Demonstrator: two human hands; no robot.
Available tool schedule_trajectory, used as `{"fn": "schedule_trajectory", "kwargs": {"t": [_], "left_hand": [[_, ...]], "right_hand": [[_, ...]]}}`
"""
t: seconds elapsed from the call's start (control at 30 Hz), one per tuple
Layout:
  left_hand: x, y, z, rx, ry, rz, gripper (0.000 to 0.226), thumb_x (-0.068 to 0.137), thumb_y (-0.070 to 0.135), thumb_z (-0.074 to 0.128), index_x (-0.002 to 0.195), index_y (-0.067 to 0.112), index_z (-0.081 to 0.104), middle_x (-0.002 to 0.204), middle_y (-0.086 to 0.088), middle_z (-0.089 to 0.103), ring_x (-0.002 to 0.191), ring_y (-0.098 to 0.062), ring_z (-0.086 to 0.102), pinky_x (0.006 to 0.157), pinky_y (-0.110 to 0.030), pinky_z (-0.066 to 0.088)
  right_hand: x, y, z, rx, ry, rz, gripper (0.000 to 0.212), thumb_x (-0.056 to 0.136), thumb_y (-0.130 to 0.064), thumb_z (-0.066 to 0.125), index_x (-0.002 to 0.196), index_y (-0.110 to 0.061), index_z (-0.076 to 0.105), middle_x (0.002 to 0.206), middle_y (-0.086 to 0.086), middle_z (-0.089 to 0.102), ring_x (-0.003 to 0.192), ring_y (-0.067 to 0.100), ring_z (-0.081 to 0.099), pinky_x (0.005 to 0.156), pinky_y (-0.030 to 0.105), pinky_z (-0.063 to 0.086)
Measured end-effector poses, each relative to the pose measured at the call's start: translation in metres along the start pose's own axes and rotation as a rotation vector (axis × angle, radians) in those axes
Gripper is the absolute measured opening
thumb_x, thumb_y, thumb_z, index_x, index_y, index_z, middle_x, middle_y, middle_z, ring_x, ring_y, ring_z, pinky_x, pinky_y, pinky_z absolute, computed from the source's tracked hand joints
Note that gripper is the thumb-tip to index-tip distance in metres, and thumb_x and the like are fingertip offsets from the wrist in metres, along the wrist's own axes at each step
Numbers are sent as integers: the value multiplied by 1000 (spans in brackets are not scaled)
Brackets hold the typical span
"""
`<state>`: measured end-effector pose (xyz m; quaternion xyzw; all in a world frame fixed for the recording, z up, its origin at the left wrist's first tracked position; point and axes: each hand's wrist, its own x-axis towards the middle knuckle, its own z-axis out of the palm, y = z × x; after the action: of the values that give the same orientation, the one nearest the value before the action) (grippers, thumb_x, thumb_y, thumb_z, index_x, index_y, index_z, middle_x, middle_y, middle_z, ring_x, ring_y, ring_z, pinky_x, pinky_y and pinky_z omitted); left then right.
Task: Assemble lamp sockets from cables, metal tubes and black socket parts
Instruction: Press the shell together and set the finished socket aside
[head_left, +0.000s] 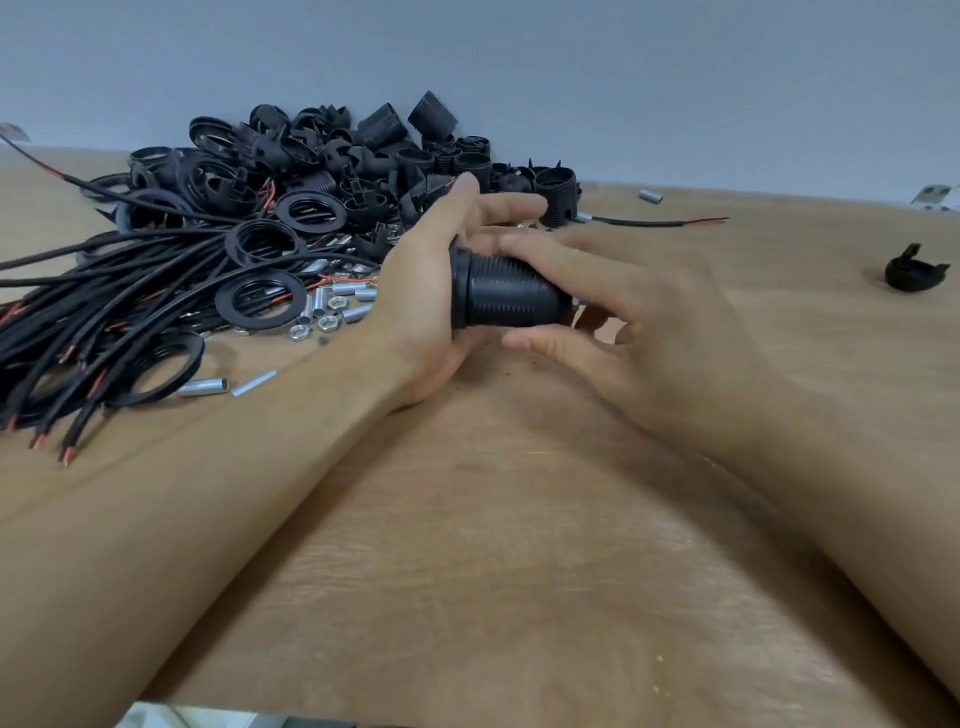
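Head view: left hand (431, 291) is gripping the flanged end of the threaded black socket (506, 293) at frame centre; right hand (623, 312) is pinching its other end. Likely light, rigid plastic; ribbed threads giving grip. Cables (119, 291) lying at 9 o'clock, socket parts (332, 156) at 11.

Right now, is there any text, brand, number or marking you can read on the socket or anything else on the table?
None readable.
Threaded black socket, held by left hand and right hand: no marking shows.
Pile of black socket parts, nuts, cables: too small or blurred to tell.
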<state>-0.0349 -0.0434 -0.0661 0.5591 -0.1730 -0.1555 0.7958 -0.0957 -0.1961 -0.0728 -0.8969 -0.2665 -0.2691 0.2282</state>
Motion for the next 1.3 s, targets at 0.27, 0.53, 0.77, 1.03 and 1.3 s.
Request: {"fn": "schedule_trajectory", "kwargs": {"t": [0.27, 0.53, 0.77, 1.03, 1.3], "left_hand": [[-5, -7, 6, 252, -62, 320, 63, 94, 51, 21, 119, 4, 55, 107, -17, 57, 93, -25, 52, 87, -37, 46], [41, 11, -23, 1193, -37, 415, 24, 96, 35, 56, 91, 12, 61, 84, -8, 61, 71, -18, 57, 101, -38, 48], [0, -19, -10, 744, -228, 723, 71, 96, 60, 22, 132, 3, 44, 103, -8, 56, 77, -9, 52, 75, -24, 41], [8, -12, -3, 805, 378, 398, 46, 91, 66, 37, 91, 21, 46, 77, 10, 46, 70, -9, 48, 70, -29, 41], [3, -7, -24, 1365, -114, 469, 51, 88, 54, 62, 125, 19, 55, 109, 5, 57, 99, -12, 51, 87, -28, 42]], "right_hand": [[4, -1, -9, 821, -196, 494, 27, 92, -41, 58, 90, -19, 72, 76, 9, 71, 56, 19, 64, 52, 24, 51], [6, 1, -12, 1201, -548, 745, 48, 90, -52, 44, 63, -20, 67, 51, 3, 55, 35, 11, 48, 37, 19, 37], [4, 5, -10, 1024, -384, 678, 25, 80, -46, 70, 89, -23, 74, 69, 6, 62, 57, 18, 59, 46, 22, 46], [4, 10, -1, 918, -159, 636, 28, 87, -32, 69, 111, -19, 67, 82, 7, 66, 65, 22, 66, 49, 27, 52], [3, 35, -12, 568, 157, 823, 9, 93, -38, 65, 98, -32, 63, 78, 0, 68, 55, 12, 61, 43, 25, 44]]}}
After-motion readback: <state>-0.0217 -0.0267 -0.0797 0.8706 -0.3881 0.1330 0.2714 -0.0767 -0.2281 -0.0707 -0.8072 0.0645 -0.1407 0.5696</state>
